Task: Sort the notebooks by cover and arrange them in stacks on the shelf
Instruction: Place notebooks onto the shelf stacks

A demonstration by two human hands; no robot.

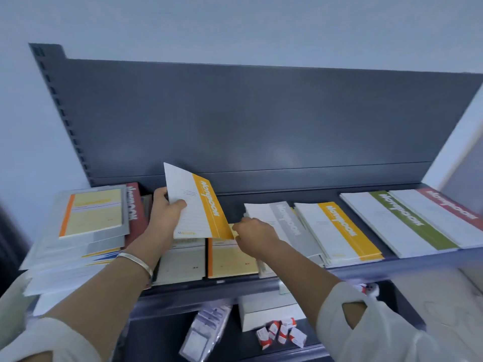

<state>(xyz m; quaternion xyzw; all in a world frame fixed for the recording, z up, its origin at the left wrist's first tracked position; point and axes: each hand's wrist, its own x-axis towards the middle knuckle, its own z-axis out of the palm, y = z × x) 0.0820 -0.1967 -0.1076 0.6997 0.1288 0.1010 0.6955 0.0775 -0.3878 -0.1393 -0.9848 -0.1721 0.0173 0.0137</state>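
My left hand (165, 210) grips a white notebook with a yellow band (198, 205), lifted and tilted above the dark shelf (261, 286). My right hand (252, 231) pinches the lower right corner of that notebook, fingers curled. Below them lie a cream notebook with an orange spine (232, 259) and a pale one (183, 262). To the right sit sorted stacks: grey-banded (290, 226), yellow-banded (342, 228), green-banded (407, 220) and red-banded (449, 207). An untidy pile of mixed notebooks (86, 226) fills the shelf's left end.
A dark back panel (261, 121) rises behind the shelf. On the lower shelf lie a clear packet of pens (206, 327), a white box (266, 312) and several small red and white boxes (282, 333). A white panel (454, 142) stands at the right.
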